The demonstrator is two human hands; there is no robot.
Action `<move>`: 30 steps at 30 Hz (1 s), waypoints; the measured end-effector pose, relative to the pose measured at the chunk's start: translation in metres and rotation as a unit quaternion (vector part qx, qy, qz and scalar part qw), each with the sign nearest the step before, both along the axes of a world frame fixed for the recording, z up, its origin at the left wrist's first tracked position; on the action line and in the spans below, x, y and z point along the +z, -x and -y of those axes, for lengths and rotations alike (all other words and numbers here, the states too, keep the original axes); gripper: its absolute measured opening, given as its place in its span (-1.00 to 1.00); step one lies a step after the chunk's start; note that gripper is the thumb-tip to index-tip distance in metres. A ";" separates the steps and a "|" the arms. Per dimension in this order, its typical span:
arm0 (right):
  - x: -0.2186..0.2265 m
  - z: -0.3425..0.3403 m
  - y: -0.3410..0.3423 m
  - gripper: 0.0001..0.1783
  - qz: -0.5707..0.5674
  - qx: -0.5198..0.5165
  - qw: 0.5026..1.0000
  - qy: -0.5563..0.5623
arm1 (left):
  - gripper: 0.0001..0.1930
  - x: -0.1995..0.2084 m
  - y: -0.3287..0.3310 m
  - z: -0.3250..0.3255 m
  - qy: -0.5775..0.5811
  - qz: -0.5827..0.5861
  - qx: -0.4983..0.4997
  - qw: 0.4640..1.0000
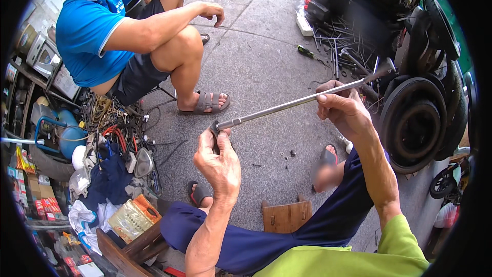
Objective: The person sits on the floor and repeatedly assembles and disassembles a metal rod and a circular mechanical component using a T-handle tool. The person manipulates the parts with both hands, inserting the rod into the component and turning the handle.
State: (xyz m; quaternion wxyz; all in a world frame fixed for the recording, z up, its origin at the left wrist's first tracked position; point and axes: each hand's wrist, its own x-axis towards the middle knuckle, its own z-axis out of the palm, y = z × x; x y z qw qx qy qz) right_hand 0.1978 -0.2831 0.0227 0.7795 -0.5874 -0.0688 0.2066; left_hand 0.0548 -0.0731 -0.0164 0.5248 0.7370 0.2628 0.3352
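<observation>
A long, slim metal rod (277, 107) is held up in front of me, slanting from lower left to upper right. My left hand (219, 166) pinches its left end, where a small dark metal fitting (214, 127) sits between thumb and fingers. Farther along, my right hand (344, 109) is closed on the rod with thumb and fingers. Beyond that hand the rod narrows and reaches toward the heap at the upper right; its far tip is blurred. The palm side of my left fingers is partly hidden.
A seated person (97, 41) in a blue shirt is at the upper left. Wheels and tyres (415, 123) stand at right, below scattered rods and tools. A screwdriver (306, 51) lies on the floor. A low wooden stool (287, 216) stands between my legs. Cables, cloths and boxes crowd the left.
</observation>
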 end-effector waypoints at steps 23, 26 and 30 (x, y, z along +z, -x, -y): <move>0.009 0.010 -0.002 -0.66 0.028 0.044 0.997 0.055 | -0.88 -0.001 -0.001 0.002 0.002 -0.008 0.001 1.000; 0.006 0.012 -0.002 -0.67 0.027 0.041 0.998 0.044 | -0.88 -0.001 -0.002 0.002 -0.004 0.016 0.001 1.000; -0.004 0.007 -0.001 -0.69 0.020 -0.013 0.999 0.031 | -0.88 0.008 -0.001 0.002 0.003 -0.002 -0.002 1.000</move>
